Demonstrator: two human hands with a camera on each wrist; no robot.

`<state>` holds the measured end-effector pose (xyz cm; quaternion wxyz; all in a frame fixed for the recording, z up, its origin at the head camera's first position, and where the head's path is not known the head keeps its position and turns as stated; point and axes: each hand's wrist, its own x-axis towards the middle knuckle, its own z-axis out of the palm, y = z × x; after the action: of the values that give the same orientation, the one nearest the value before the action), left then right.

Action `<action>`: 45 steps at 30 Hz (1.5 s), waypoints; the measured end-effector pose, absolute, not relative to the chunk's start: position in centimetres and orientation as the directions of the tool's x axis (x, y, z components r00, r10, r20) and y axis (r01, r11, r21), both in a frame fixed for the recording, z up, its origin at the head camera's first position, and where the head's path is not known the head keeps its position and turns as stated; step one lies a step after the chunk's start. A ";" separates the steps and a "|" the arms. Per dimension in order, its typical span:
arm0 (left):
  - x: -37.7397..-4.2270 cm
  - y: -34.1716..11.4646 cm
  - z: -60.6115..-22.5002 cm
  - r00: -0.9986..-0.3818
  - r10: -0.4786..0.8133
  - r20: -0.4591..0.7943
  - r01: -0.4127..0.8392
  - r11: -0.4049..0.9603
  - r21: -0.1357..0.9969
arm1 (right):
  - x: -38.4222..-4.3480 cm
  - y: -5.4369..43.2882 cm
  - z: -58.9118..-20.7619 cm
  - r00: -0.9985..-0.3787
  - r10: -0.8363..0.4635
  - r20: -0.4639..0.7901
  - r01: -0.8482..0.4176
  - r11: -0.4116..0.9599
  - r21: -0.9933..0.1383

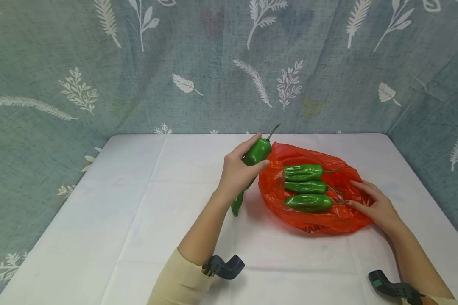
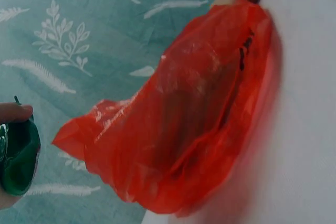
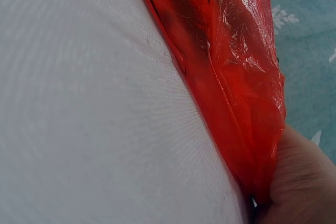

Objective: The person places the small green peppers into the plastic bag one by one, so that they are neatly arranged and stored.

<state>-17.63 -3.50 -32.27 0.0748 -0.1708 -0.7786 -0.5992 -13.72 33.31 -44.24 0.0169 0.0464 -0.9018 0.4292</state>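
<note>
My left hand [image 1: 241, 168] grips a long green chili pepper [image 1: 258, 151] by its thick end, just left of the bag. The pepper's stem points up and its tip hangs down toward the table. In the left wrist view, part of this pepper [image 2: 21, 158] shows between thumb and finger. A red plastic bag [image 1: 316, 224] lies with its mouth spread, and several green peppers [image 1: 309, 203] rest inside, stems to the right. My right hand [image 1: 378, 207] holds the bag's right rim, fingers inside the edge; in the right wrist view the bag [image 3: 236, 98] covers the fingertips.
A white cloth [image 1: 168, 237] covers the table under the bag. Behind and at both sides hangs a blue-green curtain [image 1: 213, 63] with white leaf prints. A dark wrist device [image 1: 225, 267] sits on each forearm.
</note>
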 end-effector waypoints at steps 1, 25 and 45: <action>-17.7 -3.2 -32.1 -0.929 0.182 0.322 0.357 0.211 0.910 | -13.7 33.3 -44.2 -0.995 -0.070 0.072 -0.100 0.628 -0.772; -17.5 5.4 -30.4 -0.825 0.398 0.401 0.491 0.157 0.857 | -13.6 33.5 -44.2 -0.996 -0.059 0.067 -0.089 0.631 -0.770; -17.9 8.3 -33.5 -0.846 0.487 0.216 0.448 0.430 0.784 | -13.7 33.3 -44.4 -0.993 -0.070 0.092 -0.115 0.623 -0.773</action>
<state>-17.86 8.32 -33.47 -0.0215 -0.2766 -0.8452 -0.4567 -13.67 33.34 -44.36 0.0266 0.0514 -0.9006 0.4309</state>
